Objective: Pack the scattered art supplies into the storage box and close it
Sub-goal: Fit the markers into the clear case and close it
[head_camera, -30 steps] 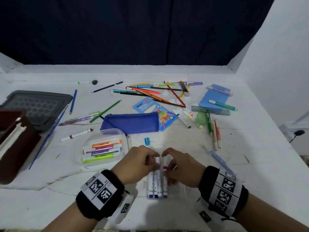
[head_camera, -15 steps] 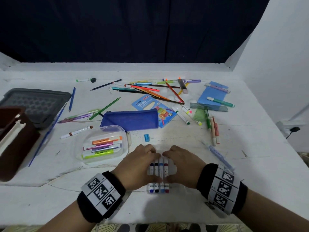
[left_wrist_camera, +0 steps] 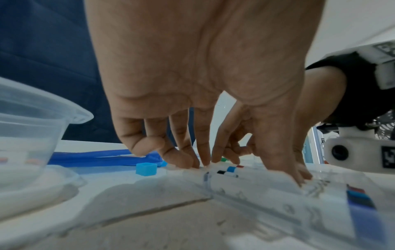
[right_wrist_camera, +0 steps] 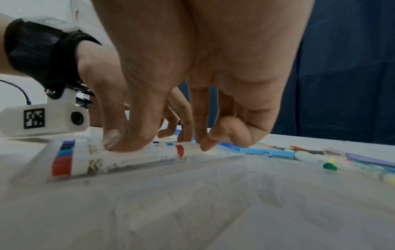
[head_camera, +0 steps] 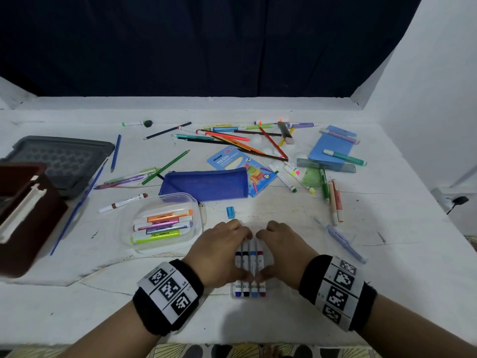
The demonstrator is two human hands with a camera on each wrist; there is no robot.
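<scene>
A clear sleeve of markers (head_camera: 249, 259) with purple, black, blue and red caps lies flat on the white table, close to the front edge. My left hand (head_camera: 227, 254) grips its left side, with the fingertips on the far end and the thumb near the caps. My right hand (head_camera: 278, 254) mirrors this grip on the right side. In the left wrist view the left hand's fingertips (left_wrist_camera: 192, 162) press on the marker sleeve (left_wrist_camera: 256, 191). In the right wrist view the right thumb (right_wrist_camera: 119, 142) presses on the red marker (right_wrist_camera: 132, 157). The brown storage box (head_camera: 25, 220) stands open at the left edge.
A grey lid (head_camera: 62, 161) lies behind the box. A clear tub of highlighters (head_camera: 162, 223), a blue pencil case (head_camera: 204, 186) and a blue sharpener (head_camera: 230, 212) sit just beyond my hands. Loose pencils and pens (head_camera: 232, 138) and blue pads (head_camera: 333, 146) are scattered behind and to the right.
Both hands have spread from the sleeve's far end down along its sides, and the thumbs now sit near the caps. The sleeve stays flat on the table.
</scene>
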